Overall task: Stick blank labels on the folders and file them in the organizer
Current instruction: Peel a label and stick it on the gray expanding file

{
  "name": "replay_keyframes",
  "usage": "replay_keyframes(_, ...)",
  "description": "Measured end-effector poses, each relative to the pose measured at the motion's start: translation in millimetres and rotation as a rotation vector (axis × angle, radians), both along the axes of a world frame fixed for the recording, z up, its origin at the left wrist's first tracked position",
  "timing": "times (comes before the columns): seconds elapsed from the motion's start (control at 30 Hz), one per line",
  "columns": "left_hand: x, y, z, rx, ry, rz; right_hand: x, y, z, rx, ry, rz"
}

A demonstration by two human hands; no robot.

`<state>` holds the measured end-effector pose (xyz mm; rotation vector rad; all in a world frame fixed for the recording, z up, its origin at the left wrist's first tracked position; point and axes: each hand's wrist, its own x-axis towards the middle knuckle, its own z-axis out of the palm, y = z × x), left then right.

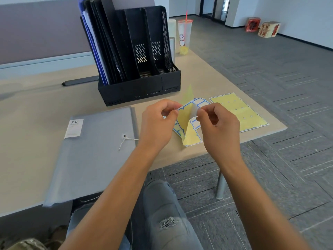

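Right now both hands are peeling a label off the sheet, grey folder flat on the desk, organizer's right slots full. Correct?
Not quite. The head view shows the organizer's right slots empty; folders fill only its left side. The rest holds: left hand and right hand peel a label from the sheet, grey folder flat.

head view | worn high, faces forward-down | close over desk [54, 91] edge | single view
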<state>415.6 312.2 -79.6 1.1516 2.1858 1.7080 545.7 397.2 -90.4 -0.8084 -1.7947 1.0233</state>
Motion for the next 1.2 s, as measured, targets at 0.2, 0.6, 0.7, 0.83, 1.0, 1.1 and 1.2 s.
replay_keyframes(0.2, 8, 38, 15, 0.003, 0.047, -0.075, 16, 18, 9, -0.04, 0.074, -0.09)
replay_keyframes(0.6, -24, 78, 25, -0.04, 0.064, -0.062, 0, 42, 29, -0.124, 0.102, -0.118)
replay_keyframes(0.7, -40, 79, 17, -0.112, 0.065, -0.016, -12, 46, 23, -0.157, 0.072, -0.123)
replay_keyframes(0.83, -64, 81, -12, -0.29, 0.084, 0.01, -30, 50, 2, -0.235, 0.03, -0.126)
replay_keyframes(1.0, -80, 79, -40, -0.489, 0.166, 0.014, -45, 48, -22, -0.293, -0.013, -0.118)
replay_keyframes(1.1, -78, 69, -39, -0.44, 0.296, 0.029, -52, 46, -29, -0.287, -0.034, -0.124)
replay_keyframes(1.2, -66, 52, -27, -0.235, 0.171, 0.004, -58, 39, -28, -0.253, -0.022, -0.117)
